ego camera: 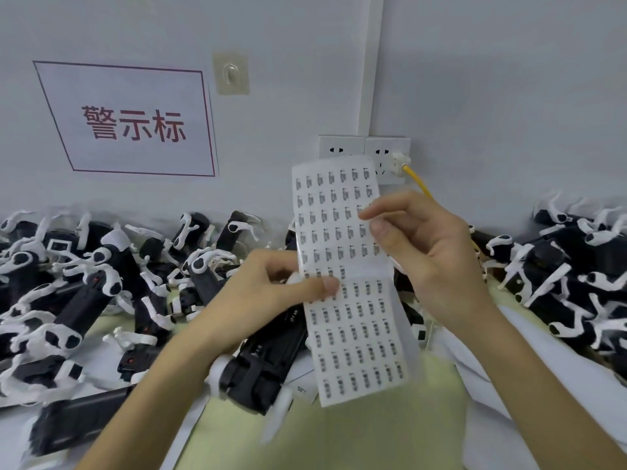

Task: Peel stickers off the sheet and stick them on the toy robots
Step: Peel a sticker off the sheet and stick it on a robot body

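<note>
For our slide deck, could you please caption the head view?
Left hand and right hand pinch a sticker sheet above piled toy robots.

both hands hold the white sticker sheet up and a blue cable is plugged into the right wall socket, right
No: the head view shows a yellow cable, not blue, plugged into the right white wall socket. Both the left hand and right hand do hold the white sticker sheet up.

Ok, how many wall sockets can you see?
2, side by side just above the sheet: the left socket, and the right socket with a white plug in it. The sheet hides their lower parts; more may be hidden.
</note>
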Motion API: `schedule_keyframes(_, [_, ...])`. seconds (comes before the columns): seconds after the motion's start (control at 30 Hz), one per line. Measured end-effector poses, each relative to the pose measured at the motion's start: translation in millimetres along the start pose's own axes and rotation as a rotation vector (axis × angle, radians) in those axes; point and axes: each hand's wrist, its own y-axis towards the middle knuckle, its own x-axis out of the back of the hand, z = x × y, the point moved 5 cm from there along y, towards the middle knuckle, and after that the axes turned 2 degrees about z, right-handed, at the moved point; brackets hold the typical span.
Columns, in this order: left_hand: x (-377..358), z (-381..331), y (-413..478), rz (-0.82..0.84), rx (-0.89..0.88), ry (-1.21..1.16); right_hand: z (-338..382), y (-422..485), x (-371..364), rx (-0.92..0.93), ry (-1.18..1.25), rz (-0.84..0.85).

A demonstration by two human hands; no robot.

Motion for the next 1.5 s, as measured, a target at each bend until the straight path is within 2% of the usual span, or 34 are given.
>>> schedule_keyframes(0.1, [9,-4,-1,-0.109,-0.027,-0.078,-8,2,2,-0.093,0.015,0.107])
schedule_keyframes(0.2, [11,-8,-1,-0.124,-0.046,-0.121,-10,3,-2,-0.146,0.049,0.166])
schedule_keyframes(0.47, [6,-7,-4,-0.066,-0.029,-0.144,-8,3,-1,-0.148,0.003,0.080])
schedule_keyframes(0.9, [4,-11,-4,-0.016,-0.082,0.020,-5,0,0,-0.171,-0.044,0.037])
schedule_keyframes(1.1, [3,-11,-3,-0.027,-0.082,-0.018,-3,0,-1,-0.090,-0.115,0.012])
schedule_keyframes(1.33, [2,-12,-4,-0.021,-0.075,-0.031,3,-1,-1,0.116,-0.342,0.008])
schedule_keyframes(1.5, [-1,-15,-5,0.011,-0.076,-0.007,0,0,0,0.140,-0.364,0.007])
